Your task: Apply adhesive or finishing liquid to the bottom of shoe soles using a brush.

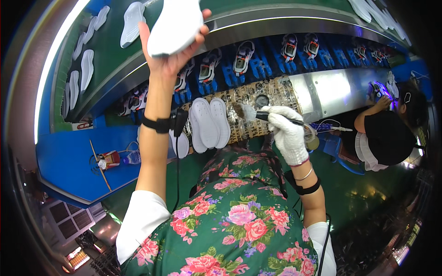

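Floral apron (239, 225) (glossy), smooth white sole (175, 25)

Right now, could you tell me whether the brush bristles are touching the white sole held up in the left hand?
Apart. The head view shows the brush in the gloved right hand low over the bench, with clear space to the white sole raised in the left hand.

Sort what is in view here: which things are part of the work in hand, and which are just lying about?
In use:
left hand holding up a white sole
gloved right hand holding a brush
two white soles on the bench

Lying about:
bottle on the blue table
soles on the green belt
shoes on blue racks
co-worker at the right
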### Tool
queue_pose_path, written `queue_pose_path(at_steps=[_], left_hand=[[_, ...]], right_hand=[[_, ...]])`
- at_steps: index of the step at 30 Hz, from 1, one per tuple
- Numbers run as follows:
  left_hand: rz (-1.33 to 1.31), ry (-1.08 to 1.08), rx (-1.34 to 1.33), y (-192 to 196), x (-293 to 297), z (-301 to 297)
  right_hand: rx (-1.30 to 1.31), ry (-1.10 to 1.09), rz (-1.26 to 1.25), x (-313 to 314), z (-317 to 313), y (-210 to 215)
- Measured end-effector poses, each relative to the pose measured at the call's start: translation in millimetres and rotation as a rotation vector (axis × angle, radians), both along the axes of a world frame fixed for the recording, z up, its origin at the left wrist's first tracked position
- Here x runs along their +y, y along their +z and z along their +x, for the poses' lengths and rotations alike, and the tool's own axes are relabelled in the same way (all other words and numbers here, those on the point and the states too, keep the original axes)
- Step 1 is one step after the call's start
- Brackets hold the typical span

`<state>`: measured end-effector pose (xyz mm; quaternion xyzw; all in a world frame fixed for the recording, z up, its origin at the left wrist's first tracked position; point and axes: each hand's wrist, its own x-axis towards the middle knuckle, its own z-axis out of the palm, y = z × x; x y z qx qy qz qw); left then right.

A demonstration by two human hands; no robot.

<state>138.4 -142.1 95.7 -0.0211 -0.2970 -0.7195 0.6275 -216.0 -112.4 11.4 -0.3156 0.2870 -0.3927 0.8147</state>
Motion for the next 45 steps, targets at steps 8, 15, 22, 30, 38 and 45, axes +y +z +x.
queue_pose_path(at_steps=[8,15,22,30,38,45], left_hand=[[0.425,0.236,0.661,-7,-36,27],[0.375,0.330,0.487,-25,-32,36],[0.588,0.577,0.286,-5,-27,-9],[0.239,0.825,-0.829,17,-177,-179],[-0.153,1.363,-1.846,-29,-322,-162],[0.104,0.821,-0.376,-19,-267,-125]], right_hand=[[0.126,0.014,0.068,17,5,-28],[0.142,-0.037,0.030,21,0,-34],[0.107,-0.094,0.056,15,-21,-45],[0.127,-0.221,-0.020,3,-70,-41],[-0.047,-0.322,0.104,5,-94,-58],[-0.047,-0.337,0.065,8,-111,-67]])
